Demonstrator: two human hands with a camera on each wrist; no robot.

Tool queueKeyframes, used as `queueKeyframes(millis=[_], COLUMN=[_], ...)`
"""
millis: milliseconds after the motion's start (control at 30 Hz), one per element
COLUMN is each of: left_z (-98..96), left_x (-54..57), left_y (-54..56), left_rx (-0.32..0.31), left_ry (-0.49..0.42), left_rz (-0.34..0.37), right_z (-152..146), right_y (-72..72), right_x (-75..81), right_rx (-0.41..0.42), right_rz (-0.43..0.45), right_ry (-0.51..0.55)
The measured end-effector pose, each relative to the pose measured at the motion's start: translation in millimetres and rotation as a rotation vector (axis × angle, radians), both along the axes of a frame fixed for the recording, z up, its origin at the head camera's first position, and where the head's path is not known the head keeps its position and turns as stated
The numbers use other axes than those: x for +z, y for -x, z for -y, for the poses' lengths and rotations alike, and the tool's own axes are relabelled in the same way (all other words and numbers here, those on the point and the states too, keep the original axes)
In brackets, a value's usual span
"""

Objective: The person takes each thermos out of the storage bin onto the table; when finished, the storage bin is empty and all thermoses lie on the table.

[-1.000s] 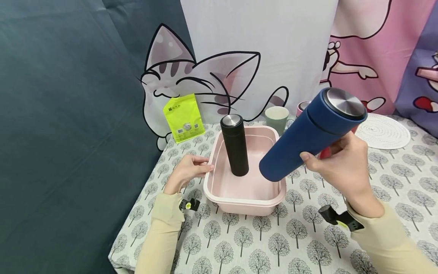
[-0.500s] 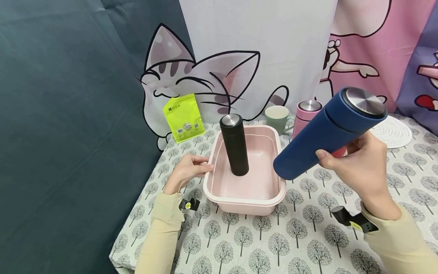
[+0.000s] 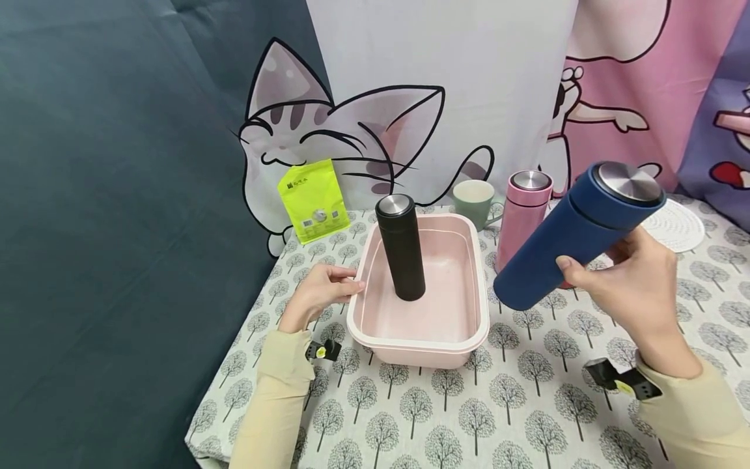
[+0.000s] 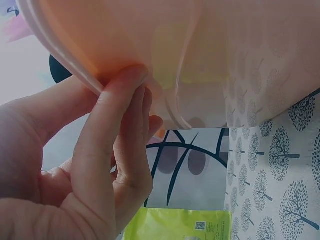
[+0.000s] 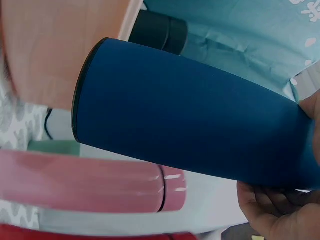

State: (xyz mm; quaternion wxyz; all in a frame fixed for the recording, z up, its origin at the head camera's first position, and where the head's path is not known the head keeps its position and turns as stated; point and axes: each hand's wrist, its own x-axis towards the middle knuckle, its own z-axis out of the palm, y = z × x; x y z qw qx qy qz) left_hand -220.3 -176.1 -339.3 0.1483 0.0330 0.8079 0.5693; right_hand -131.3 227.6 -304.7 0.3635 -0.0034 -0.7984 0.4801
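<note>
My right hand [image 3: 635,280] grips a blue thermos flask [image 3: 577,238] with a steel-topped lid, held tilted in the air right of a pink plastic basin [image 3: 445,312]. In the right wrist view the blue flask [image 5: 190,110] fills the middle, thumb and fingers on opposite sides of it. My left hand [image 3: 325,293] pinches the basin's left rim between thumb and fingers; the left wrist view shows the fingers [image 4: 97,145] against the basin wall [image 4: 200,45]. Inside the basin a black thermos flask [image 3: 403,251] stands upright.
Behind the blue flask stand a pink flask [image 3: 521,215] and a mostly hidden red one [image 5: 95,234]. A green mug [image 3: 473,202] sits behind the basin. A yellow-green pouch [image 3: 314,203] leans at the back left; a round white mat [image 3: 674,225] lies back right.
My right hand has moved the blue flask rightward, from over the basin's right side to beyond its rim. More of the pink flask shows now. The left hand stays on the rim.
</note>
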Motion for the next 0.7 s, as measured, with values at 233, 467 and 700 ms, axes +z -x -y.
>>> queueKeyframes(millis=[233, 467, 700], left_z=[-0.5, -1.0, -0.1], left_x=[-0.7, -1.0, -0.5], left_y=[0.4, -1.5, -0.4], left_rx=[0.011, 0.001, -0.006], left_ry=[0.004, -0.002, -0.007], left_rz=[0.004, -0.001, -0.009], right_z=[-19, -32, -41], right_y=[8.4, 13.3, 17.6], right_x=[-9.6, -19.0, -26.8], right_rx=[-0.046, -0.097, -0.112], right_rz=[0.085, 0.137, 0.15], right_ry=[-0.064, -0.099, -0.139])
